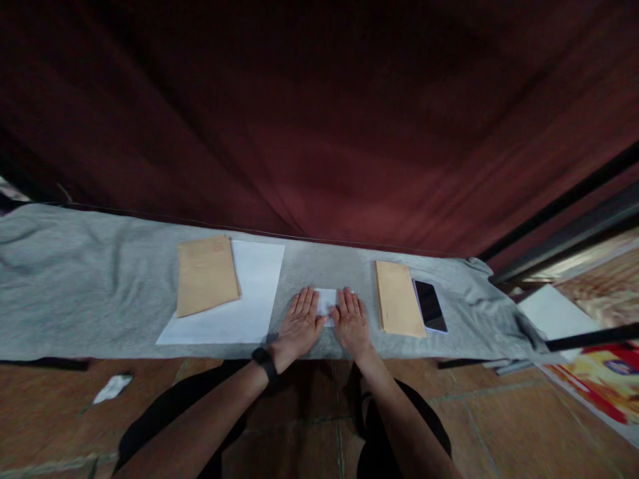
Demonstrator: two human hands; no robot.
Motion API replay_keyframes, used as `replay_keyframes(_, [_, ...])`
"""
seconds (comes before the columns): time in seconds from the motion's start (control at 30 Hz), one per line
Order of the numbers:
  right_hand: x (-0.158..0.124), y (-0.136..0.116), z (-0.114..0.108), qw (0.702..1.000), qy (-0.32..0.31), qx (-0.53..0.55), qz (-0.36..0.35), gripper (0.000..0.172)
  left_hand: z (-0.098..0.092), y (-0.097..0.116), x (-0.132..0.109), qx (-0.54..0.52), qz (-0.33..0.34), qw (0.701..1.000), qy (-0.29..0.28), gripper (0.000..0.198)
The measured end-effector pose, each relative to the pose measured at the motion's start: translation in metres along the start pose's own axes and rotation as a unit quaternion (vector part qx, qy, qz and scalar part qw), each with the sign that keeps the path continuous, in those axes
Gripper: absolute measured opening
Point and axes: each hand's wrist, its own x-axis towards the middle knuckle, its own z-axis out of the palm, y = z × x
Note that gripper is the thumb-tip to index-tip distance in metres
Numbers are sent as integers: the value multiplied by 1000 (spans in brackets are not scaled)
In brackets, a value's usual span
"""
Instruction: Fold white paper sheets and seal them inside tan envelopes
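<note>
A small folded piece of white paper (327, 298) lies on the grey cloth, partly covered by both hands. My left hand (301, 321) rests flat on its left side, fingers stretched out. On its right side my right hand (351, 322) lies flat too, with the fingers extended. The two thumbs come close together near the paper's lower edge. Left of my hands are white sheets (254, 293) with brown envelopes (207, 276) on top. A second stack of brown envelopes (400, 298) sits to the right of my right hand.
A phone (430, 306) lies right beside the right envelope stack. Grey cloth (100, 279) covers the narrow bench, with a dark red curtain (319, 133) behind it. A metal frame (574, 233) and a colourful printed box (604, 376) stand at the right. Crumpled white paper (113, 388) is on the tiled floor.
</note>
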Motion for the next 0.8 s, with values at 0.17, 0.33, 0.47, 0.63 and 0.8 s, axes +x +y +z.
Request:
replay_keyframes(0.17, [-3, 4, 7, 999, 24, -19, 23, 59, -5, -4, -9, 9, -13, 1000, -3, 62])
replay_keyframes(0.33, [-7, 10, 1, 999, 10, -26, 42, 59, -7, -7, -15, -1, -18, 1000, -4, 61])
replay_keyframes(0.47, [-3, 6, -15, 999, -17, -15, 48, 54, -8, -7, -14, -3, -18, 1000, -7, 60])
replay_keyframes(0.63, [6, -31, -15, 990, -54, 112, -63, 53, -12, -7, -15, 2, -15, 1000, -26, 57])
replay_keyframes(0.8, [4, -53, -5, 977, -96, 167, -93, 53, -20, -8, -32, 3, 11, 998, -59, 58])
